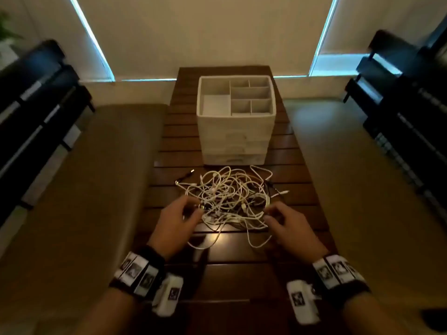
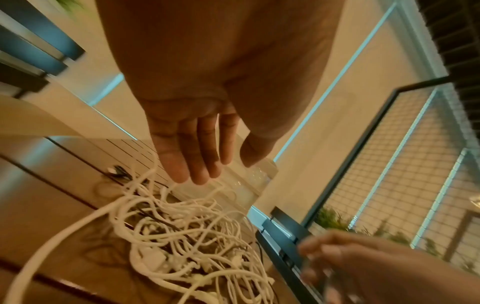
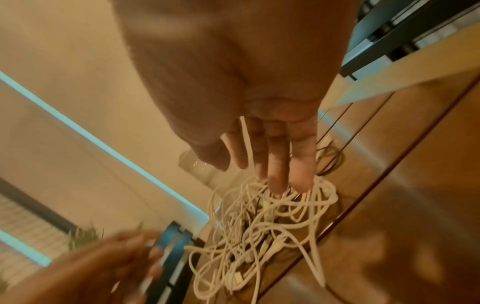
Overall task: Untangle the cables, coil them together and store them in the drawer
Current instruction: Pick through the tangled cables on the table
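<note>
The slatted wooden desk (image 1: 183, 281) runs up the head view's middle. At its 12 o'clock stands a white drawer organizer (image 1: 235, 139), top compartments showing, drawers closed. Just below, at centre, lies the tangle of white cables (image 1: 229, 199). Left hand (image 1: 177, 223) at the tangle's 8 o'clock, right hand (image 1: 289, 228) at 4 o'clock; fingers straight and released, fingertips at the cables.

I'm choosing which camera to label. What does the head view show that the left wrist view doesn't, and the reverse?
Only the head view shows the white organizer's divided top tray and both wrist bands. Only the left wrist view shows the left hand's palm side, fingers straight above the pile, and a wire-grid panel. Both show the tangled cables on the slatted table and the right hand.
</note>
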{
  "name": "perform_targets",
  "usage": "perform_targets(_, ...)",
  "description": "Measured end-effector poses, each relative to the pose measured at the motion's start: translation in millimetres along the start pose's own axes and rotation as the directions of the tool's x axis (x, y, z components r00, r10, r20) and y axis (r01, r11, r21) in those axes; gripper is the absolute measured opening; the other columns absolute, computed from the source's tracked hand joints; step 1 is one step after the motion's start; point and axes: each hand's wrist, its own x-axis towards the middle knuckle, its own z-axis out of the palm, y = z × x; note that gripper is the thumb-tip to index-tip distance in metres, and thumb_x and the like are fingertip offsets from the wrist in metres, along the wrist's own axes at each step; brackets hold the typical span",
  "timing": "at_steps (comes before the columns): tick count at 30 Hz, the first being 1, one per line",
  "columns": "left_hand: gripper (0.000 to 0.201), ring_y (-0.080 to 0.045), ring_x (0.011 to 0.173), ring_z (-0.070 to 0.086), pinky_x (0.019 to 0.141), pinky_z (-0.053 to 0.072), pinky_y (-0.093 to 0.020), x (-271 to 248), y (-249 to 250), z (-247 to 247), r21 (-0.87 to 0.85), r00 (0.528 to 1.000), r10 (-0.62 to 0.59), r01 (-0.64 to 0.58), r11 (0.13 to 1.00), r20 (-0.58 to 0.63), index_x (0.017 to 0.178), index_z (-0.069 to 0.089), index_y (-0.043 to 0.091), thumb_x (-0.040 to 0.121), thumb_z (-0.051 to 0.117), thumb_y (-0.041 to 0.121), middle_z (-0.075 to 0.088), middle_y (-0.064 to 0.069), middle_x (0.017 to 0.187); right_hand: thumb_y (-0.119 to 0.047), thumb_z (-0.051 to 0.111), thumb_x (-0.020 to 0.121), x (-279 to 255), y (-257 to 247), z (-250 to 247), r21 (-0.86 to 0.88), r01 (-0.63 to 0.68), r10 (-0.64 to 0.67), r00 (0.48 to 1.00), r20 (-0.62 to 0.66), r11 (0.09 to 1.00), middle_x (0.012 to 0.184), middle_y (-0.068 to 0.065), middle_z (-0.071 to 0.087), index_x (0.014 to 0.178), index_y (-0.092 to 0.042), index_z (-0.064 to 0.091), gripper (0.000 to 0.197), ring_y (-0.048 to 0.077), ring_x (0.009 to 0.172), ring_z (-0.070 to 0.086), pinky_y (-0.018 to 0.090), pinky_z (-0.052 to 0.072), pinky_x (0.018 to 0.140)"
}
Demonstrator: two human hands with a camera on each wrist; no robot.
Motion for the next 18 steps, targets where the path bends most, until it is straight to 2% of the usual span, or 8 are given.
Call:
perform_targets(3, 0.020, -0.008, 0.091, 0.068, 0.080, 0.057, -0.030, 32.2, 8.6, 27.6, 0.025, 0.995, 0.033, -0.036, 0.999, 0.093, 0.116, 0.067, 0.024, 0.097, 0.071, 0.025, 0.070, 0.009, 0.102, -0.026, 0.073, 0.094, 38.4, -7.1, 29.9, -0.131, 0.134, -0.135, 0.991, 0.003, 0.982, 0.118, -0.004, 0.065, 0.127, -0.020, 0.063, 0.035, 0.007, 0.102, 0.062, 0.031, 0.052, 0.092)
perform_targets(5, 0.022, -0.008, 0.089, 0.068, 0.080, 0.056, -0.030, 47.8, 13.4, 42.5, 0.032, 0.987, 0.030, -0.035, 0.999, 0.159, 0.119, 0.066, 0.024, 0.097, 0.071, 0.024, 0.069, 0.010, 0.102, -0.031, 0.072, 0.093, 58.8, -10.0, 47.4, -0.228, 0.121, -0.120, 0.993, 0.019, 0.966, 0.130, 0.001, 0.055, 0.140, -0.022, 0.054, 0.050, 0.015, 0.111, 0.060, 0.037, 0.053, 0.097)
perform_targets(7, 0.023, -0.009, 0.092, 0.067, 0.085, 0.056, -0.031, 54.3, 12.0, 52.2, 0.035, 0.980, 0.042, -0.050, 0.998, 0.197, 0.120, 0.067, 0.021, 0.097, 0.071, 0.024, 0.070, 0.009, 0.104, -0.034, 0.069, 0.095, 71.6, -6.7, 57.6, -0.331, 0.020, -0.014, 1.000, 0.021, 0.943, 0.136, 0.006, 0.048, 0.141, -0.022, 0.051, 0.051, 0.026, 0.114, 0.060, 0.045, 0.054, 0.095)
perform_targets(10, 0.028, -0.010, 0.100, 0.066, 0.086, 0.055, -0.025, 61.6, 14.4, 60.4, 0.044, 0.976, 0.034, -0.044, 0.998, 0.214, 0.125, 0.066, 0.018, 0.098, 0.071, 0.025, 0.068, 0.003, 0.116, -0.032, 0.061, 0.101, 87.1, -6.6, 61.4, -0.383, -0.020, 0.029, 0.999, 0.018, 0.924, 0.125, 0.009, 0.050, 0.122, -0.016, 0.060, 0.027, 0.031, 0.104, 0.061, 0.042, 0.052, 0.088)
perform_targets(12, 0.036, -0.013, 0.108, 0.063, 0.089, 0.053, -0.024, 64.9, 12.9, 65.1, 0.043, 0.974, 0.059, -0.071, 0.997, 0.221, 0.132, 0.063, 0.020, 0.099, 0.071, 0.030, 0.061, 0.000, 0.126, -0.026, 0.058, 0.102, 90.9, -10.9, 61.9, -0.340, 0.091, -0.092, 0.996, 0.014, 0.936, 0.112, 0.004, 0.050, 0.110, -0.014, 0.062, 0.015, 0.023, 0.094, 0.057, 0.039, 0.050, 0.082)
perform_targets(13, 0.039, -0.016, 0.111, 0.062, 0.094, 0.053, -0.031, 67.4, 10.7, 66.0, 0.070, 0.972, 0.074, -0.092, 0.993, 0.222, 0.135, 0.063, 0.022, 0.099, 0.069, 0.037, 0.059, 0.000, 0.128, -0.023, 0.058, 0.102, 90.8, -15.3, 60.5, -0.313, 0.162, -0.165, 0.986, 0.016, 0.936, 0.108, 0.001, 0.050, 0.107, -0.015, 0.063, 0.010, 0.018, 0.091, 0.054, 0.039, 0.049, 0.081)
perform_targets(16, 0.038, -0.019, 0.110, 0.058, 0.098, 0.047, -0.053, 72.9, 1.9, 65.6, 0.179, 0.970, 0.091, -0.134, 0.975, 0.227, 0.123, 0.067, 0.032, 0.099, 0.053, 0.057, 0.068, 0.009, 0.114, -0.016, 0.061, 0.099, 87.9, -29.8, 51.5, -0.220, 0.314, -0.317, 0.948, 0.025, 0.924, 0.093, -0.005, 0.062, 0.098, -0.016, 0.067, 0.006, 0.012, 0.084, 0.056, 0.039, 0.052, 0.079)
perform_targets(18, 0.029, -0.018, 0.101, 0.054, 0.095, 0.045, -0.054, 72.9, 2.5, 61.5, 0.172, 0.975, 0.099, -0.134, 0.976, 0.199, 0.107, 0.069, 0.029, 0.104, 0.050, 0.050, 0.069, 0.011, 0.095, -0.016, 0.063, 0.099, 83.5, -40.5, 44.7, -0.150, 0.351, -0.356, 0.935, -0.005, 0.924, 0.088, -0.006, 0.067, 0.097, -0.016, 0.071, 0.008, 0.009, 0.083, 0.062, 0.034, 0.054, 0.077)
